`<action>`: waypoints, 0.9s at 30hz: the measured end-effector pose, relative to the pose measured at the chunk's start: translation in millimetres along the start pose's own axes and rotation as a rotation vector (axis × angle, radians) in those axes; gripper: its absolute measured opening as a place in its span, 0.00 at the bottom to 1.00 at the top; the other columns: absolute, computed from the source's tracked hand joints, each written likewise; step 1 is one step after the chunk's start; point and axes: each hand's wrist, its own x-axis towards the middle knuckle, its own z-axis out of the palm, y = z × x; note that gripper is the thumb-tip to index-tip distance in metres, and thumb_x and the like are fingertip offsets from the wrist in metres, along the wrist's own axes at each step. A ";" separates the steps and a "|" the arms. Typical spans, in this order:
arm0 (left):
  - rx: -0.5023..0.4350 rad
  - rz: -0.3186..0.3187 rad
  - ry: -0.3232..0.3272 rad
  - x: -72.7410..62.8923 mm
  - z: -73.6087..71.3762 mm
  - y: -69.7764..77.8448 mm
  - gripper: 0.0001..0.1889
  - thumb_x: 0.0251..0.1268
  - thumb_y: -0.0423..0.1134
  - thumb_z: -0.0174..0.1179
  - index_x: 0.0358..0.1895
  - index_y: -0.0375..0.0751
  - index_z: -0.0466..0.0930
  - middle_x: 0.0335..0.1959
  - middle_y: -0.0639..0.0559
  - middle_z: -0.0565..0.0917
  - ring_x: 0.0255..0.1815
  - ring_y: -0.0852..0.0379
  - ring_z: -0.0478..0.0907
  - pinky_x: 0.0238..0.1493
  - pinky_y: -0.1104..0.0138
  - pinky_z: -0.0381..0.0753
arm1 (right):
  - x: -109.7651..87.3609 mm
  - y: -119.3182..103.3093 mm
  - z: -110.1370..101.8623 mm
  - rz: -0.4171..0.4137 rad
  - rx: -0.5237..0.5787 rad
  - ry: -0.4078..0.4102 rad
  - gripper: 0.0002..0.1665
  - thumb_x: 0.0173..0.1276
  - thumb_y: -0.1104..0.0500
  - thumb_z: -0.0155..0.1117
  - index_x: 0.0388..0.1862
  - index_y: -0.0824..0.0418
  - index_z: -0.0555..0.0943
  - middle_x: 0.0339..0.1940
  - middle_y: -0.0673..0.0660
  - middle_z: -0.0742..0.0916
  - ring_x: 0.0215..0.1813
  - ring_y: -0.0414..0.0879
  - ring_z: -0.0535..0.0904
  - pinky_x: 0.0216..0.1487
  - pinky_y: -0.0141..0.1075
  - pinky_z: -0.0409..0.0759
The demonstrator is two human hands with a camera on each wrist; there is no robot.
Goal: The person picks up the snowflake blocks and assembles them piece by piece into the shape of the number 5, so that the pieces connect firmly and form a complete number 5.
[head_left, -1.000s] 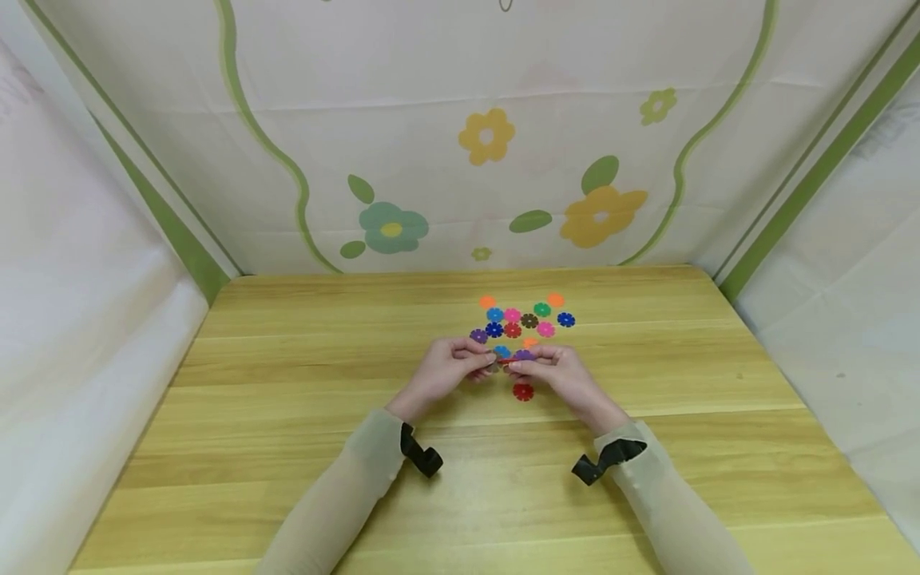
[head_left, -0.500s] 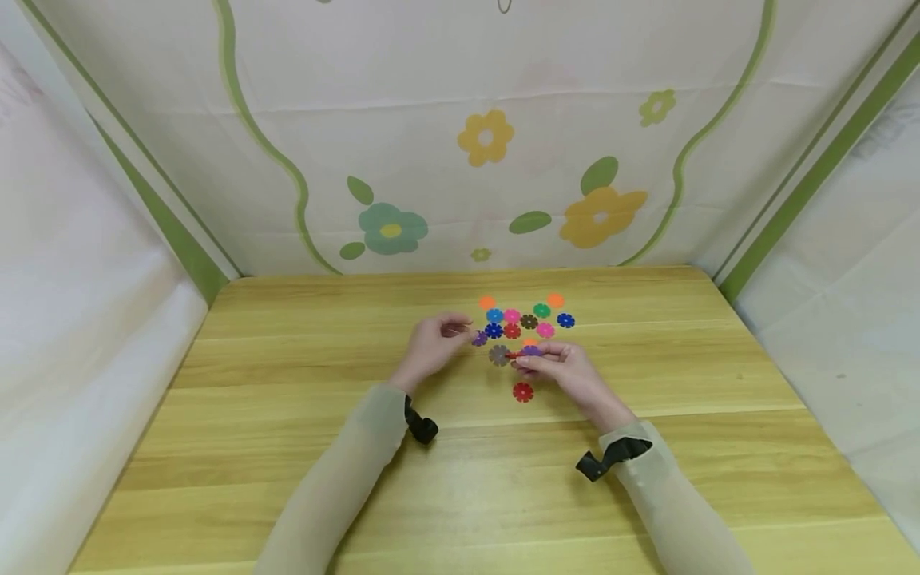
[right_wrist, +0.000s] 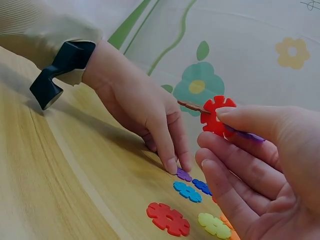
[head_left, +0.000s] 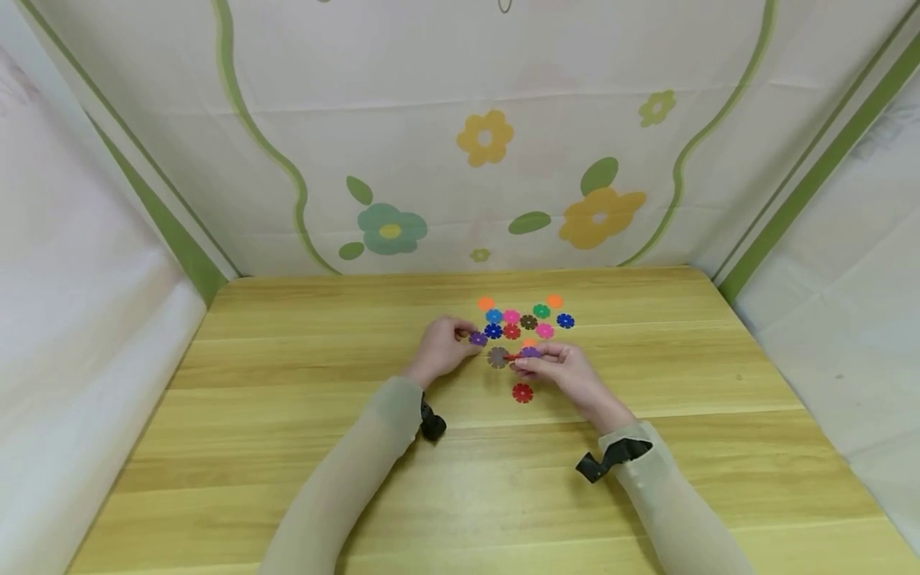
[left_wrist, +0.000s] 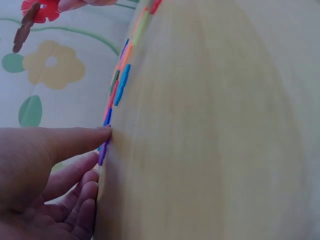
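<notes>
"Left wrist, quick. Left hand (left_wrist: 30, 172)?"

"Low, at the side. Thumb out straight, tip touching a purple disc (left_wrist: 102, 155). Other fingers bent, nearest one just beside it. Pinched or not, can't tell."

"Around it?"

"Wood table (left_wrist: 210, 125), seen at a steep slant. More discs line up along its visible border, nearly edge-on: dark blue disc (left_wrist: 108, 116), light blue disc (left_wrist: 122, 85), yellow-green disc (left_wrist: 141, 27), others too thin to sort."

"Top corner?"

"Right hand (left_wrist: 87, 2), mostly cropped, fingertips on a red disc (left_wrist: 46, 11). Brown disc (left_wrist: 25, 29) touches that, angled off it."

"Behind?"

"Pale cloth (left_wrist: 80, 107), yellow flower (left_wrist: 75, 72) printed on it."
</notes>
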 end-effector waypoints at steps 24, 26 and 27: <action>-0.262 0.086 0.026 -17.7 -16.3 -0.5 0.04 0.64 0.39 0.73 0.38 0.43 0.90 0.35 0.54 0.87 0.38 0.54 0.81 0.40 0.62 0.82 | -1.8 1.0 -1.1 -0.017 -0.002 0.002 0.10 0.72 0.60 0.69 0.42 0.68 0.84 0.43 0.63 0.90 0.50 0.62 0.86 0.54 0.45 0.83; -0.276 0.098 0.015 -24.0 -19.3 0.4 0.04 0.63 0.39 0.74 0.37 0.44 0.90 0.35 0.54 0.87 0.37 0.54 0.82 0.40 0.62 0.82 | -2.2 0.4 -1.1 -0.016 0.000 0.008 0.10 0.72 0.60 0.69 0.42 0.68 0.85 0.43 0.63 0.90 0.50 0.63 0.86 0.54 0.45 0.83; -0.281 0.105 0.009 -26.8 -20.4 0.4 0.04 0.62 0.38 0.74 0.37 0.44 0.90 0.35 0.55 0.87 0.37 0.54 0.82 0.40 0.62 0.83 | -2.4 0.1 -1.0 -0.014 0.003 0.012 0.10 0.72 0.60 0.70 0.42 0.68 0.85 0.43 0.63 0.90 0.51 0.63 0.86 0.54 0.45 0.83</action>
